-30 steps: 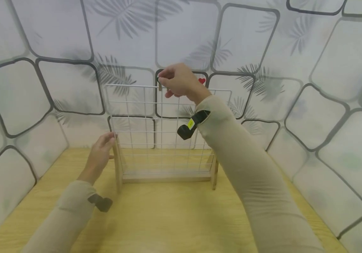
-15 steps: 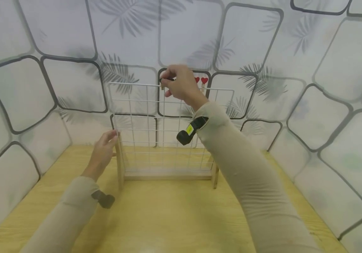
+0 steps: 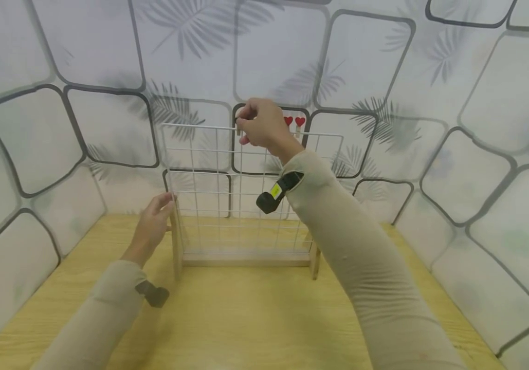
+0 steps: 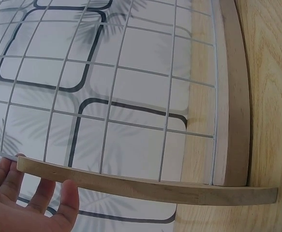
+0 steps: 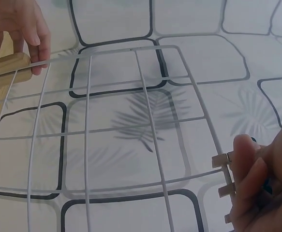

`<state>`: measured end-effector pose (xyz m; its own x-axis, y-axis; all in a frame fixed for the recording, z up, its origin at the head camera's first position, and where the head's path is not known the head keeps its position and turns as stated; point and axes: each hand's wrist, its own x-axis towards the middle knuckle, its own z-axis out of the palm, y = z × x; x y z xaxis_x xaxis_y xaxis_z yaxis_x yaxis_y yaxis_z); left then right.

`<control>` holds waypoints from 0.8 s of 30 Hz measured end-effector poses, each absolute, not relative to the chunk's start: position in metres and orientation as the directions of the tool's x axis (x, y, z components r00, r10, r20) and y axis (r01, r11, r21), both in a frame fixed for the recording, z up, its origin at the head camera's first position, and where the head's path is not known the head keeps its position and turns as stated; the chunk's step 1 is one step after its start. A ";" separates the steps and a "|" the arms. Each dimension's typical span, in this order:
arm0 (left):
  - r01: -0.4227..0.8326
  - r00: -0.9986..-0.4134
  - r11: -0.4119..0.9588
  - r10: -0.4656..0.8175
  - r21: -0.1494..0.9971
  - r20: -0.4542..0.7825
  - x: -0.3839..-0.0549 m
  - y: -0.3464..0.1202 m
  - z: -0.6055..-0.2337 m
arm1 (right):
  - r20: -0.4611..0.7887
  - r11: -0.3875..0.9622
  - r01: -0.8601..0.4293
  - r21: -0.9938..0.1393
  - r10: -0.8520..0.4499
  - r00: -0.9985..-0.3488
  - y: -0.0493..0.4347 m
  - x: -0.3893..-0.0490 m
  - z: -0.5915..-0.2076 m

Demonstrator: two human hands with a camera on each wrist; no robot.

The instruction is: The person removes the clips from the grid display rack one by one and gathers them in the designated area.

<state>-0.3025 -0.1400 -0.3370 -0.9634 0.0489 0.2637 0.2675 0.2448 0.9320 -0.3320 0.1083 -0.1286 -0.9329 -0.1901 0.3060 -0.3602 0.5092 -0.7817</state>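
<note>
A white wire grid rack (image 3: 218, 151) with a wooden base stands upright on the table. My right hand (image 3: 264, 123) is at its top wire, thumb and fingers pinching a small wooden clothespin (image 5: 220, 160) that sits on the wire. A bit of dark green shows between those fingers in the right wrist view; the rest of the clip is hidden. Two more wooden clips (image 5: 225, 190) sit along the same wire beside the hand. My left hand (image 3: 153, 221) holds the top end of the wooden side post (image 4: 131, 188), fingers curled at its tip.
Red hearts (image 3: 299, 122) top clothespins on the rack's upper wire, right of my right hand. The rack's right wooden leg (image 3: 315, 262) rests on the yellow wood-grain table (image 3: 245, 318). Patterned cloth walls (image 3: 366, 61) close in behind and at both sides.
The head view has shifted slightly, so the rack sits a little farther right. A second red heart has come out from behind my right hand. Both hands keep their holds.
</note>
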 end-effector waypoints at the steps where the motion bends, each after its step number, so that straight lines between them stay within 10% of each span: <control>1: 0.267 -0.964 0.241 0.048 0.933 0.263 -0.302 -0.140 -0.337 | 0.309 0.517 -0.357 -0.778 -0.181 -0.934 0.107 -0.332 -0.129; 24: 0.249 -0.968 0.238 0.047 0.939 0.245 -0.298 -0.142 -0.334 | 0.311 0.341 -0.442 -0.829 -0.377 -0.873 0.167 -0.277 -0.195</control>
